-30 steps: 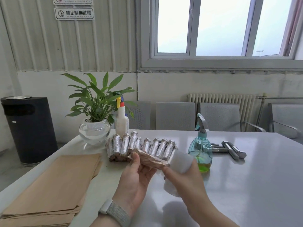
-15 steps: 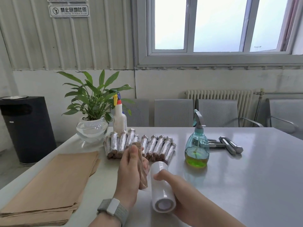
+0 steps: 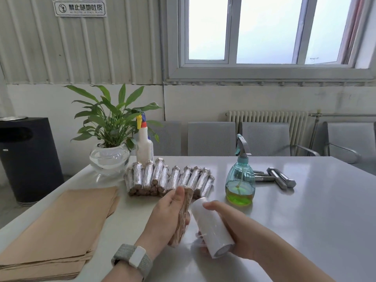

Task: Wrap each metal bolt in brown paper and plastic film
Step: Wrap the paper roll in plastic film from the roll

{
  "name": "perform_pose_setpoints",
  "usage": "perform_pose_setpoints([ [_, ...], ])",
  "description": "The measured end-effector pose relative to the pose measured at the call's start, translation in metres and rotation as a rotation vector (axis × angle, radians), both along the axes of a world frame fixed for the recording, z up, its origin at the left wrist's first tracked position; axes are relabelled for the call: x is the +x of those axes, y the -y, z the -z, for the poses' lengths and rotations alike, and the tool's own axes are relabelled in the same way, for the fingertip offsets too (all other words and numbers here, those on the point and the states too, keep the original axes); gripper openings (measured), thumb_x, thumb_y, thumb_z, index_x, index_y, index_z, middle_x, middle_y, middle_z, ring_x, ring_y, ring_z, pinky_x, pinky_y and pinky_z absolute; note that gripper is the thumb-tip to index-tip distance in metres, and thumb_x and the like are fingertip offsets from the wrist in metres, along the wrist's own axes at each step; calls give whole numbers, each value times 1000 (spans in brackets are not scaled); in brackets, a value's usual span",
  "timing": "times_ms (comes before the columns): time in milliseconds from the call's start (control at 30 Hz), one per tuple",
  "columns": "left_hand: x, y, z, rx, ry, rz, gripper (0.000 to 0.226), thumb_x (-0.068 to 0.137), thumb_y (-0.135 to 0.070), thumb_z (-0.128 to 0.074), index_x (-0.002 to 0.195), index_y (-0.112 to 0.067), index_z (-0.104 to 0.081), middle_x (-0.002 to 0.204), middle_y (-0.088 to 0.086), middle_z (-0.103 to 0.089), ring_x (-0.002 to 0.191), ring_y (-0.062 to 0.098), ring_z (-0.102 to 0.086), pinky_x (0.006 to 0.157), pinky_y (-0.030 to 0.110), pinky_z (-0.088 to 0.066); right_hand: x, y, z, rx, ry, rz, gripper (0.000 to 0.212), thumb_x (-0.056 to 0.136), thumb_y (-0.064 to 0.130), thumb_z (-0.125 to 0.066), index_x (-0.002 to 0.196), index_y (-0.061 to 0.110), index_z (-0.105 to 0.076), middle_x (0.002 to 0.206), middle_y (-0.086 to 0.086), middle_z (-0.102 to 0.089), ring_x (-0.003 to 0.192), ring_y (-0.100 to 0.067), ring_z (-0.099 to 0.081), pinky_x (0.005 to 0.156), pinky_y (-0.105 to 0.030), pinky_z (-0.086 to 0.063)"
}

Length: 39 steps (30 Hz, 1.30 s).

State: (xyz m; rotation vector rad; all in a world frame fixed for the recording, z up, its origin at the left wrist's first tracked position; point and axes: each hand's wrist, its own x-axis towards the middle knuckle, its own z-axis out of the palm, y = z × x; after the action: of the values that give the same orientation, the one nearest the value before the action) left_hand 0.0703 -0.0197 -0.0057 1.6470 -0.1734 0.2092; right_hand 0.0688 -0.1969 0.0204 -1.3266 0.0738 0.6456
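- Left hand (image 3: 162, 216) has its grip wrapped round a paper-wrapped bolt (image 3: 183, 215), thumb lying along the upper end, fingers curled behind it; the bolt stands tilted above the counter (image 3: 305, 220).
- Right hand (image 3: 234, 231) clasps a roll of plastic film (image 3: 211, 224) just beside that bolt, thumb over the top of the roll, fingers under it; a crumpled edge of film hangs near the roll's lower end.
- Beyond both grips lies a stack of finished bolts (image 3: 168, 179), close-packed in shiny film, brown paper showing at their near ends.
- Right of the stack, past the right grip, stands a teal spray bottle (image 3: 240, 180) holding green liquid; further right lie bare metal bolts (image 3: 278, 179), well apart from the hands.
- Left of the left grip sits a pile of brown paper sheets (image 3: 61, 226), reaching to the counter's left edge.
- Far behind the stack stand a white spray bottle (image 3: 144, 145) and a potted plant (image 3: 110, 139) in a glass bowl, at the counter's back left corner.
- Open counter spreads wide to the right of the right grip, out to its far edge.
- Held bolt looks mottled brown, creased, with a glossy sheen; whether film already covers it I cannot tell.
- Left wrist carries a grey watch band (image 3: 132, 260).
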Motion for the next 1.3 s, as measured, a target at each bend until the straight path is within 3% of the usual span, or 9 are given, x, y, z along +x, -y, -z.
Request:
perform_pose_setpoints([
  [167,-2,5,-2,27,-13,97,49,83,-71,-42,80,-30,-67,67,6,-67,49,19,-54,46,27,-43,5,5,-2,-95,79,6,37,84,33,-71,103,3,-63,65,-13,-66,58,-28,-64,49,-28,-52],
  [300,-2,7,-3,-28,-59,148,51,84,-69,-46,78,-24,-70,70,12,-68,49,20,-52,46,27,-42,7,7,1,-142,154,-53,33,88,38,-62,85,9,-76,77,-12,-69,65,-23,-63,56,-26,-50],
  [467,0,7,0,-193,-173,202,57,76,-69,-64,78,-12,-70,63,9,-55,52,19,-48,46,25,-40,5,4,0,-165,205,-29,29,88,40,-64,97,14,-72,79,-13,-71,69,-27,-62,63,-32,-47],
  [667,0,15,1,-337,-262,216,54,78,-63,-55,71,-13,-74,72,12,-60,52,14,-49,47,25,-40,4,4,-1,-95,167,-10,37,87,40,-66,99,5,-69,72,-9,-65,62,-20,-62,56,-27,-49],
  [800,0,20,2,-403,-308,187,44,78,-57,-54,69,-20,-77,66,5,-61,51,11,-54,47,23,-44,6,2,3,-50,91,92,45,84,43,-68,110,6,-67,78,-11,-68,66,-23,-64,70,-33,-49],
  [967,1,25,-1,-483,-324,67,43,74,-56,-57,63,-19,-74,58,3,-52,47,13,-48,48,25,-38,5,-5,9,-54,248,155,41,79,37,-77,101,4,-65,65,-4,-64,59,-18,-62,56,-29,-49],
  [1133,-3,28,0,-541,-298,114,47,81,-53,-60,85,-8,-75,54,7,-56,43,15,-52,42,27,-42,0,-17,20,-67,421,187,55,70,46,-82,111,14,-64,84,-1,-70,74,-18,-68,63,-32,-52],
  [1233,-7,34,0,-563,-263,62,47,83,-41,-67,102,0,-57,84,27,-68,73,32,-69,65,45,-59,-1,-29,25,-51,491,260,68,64,68,-75,110,18,-65,99,-4,-73,90,-18,-71,79,-39,-57],
  [1300,-9,38,0,-584,-257,11,41,76,-38,-73,93,-7,-53,90,26,-67,84,33,-68,80,51,-56,0,-36,28,-62,500,357,74,70,79,-59,110,17,-65,104,-2,-72,95,-14,-70,87,-40,-55],
])
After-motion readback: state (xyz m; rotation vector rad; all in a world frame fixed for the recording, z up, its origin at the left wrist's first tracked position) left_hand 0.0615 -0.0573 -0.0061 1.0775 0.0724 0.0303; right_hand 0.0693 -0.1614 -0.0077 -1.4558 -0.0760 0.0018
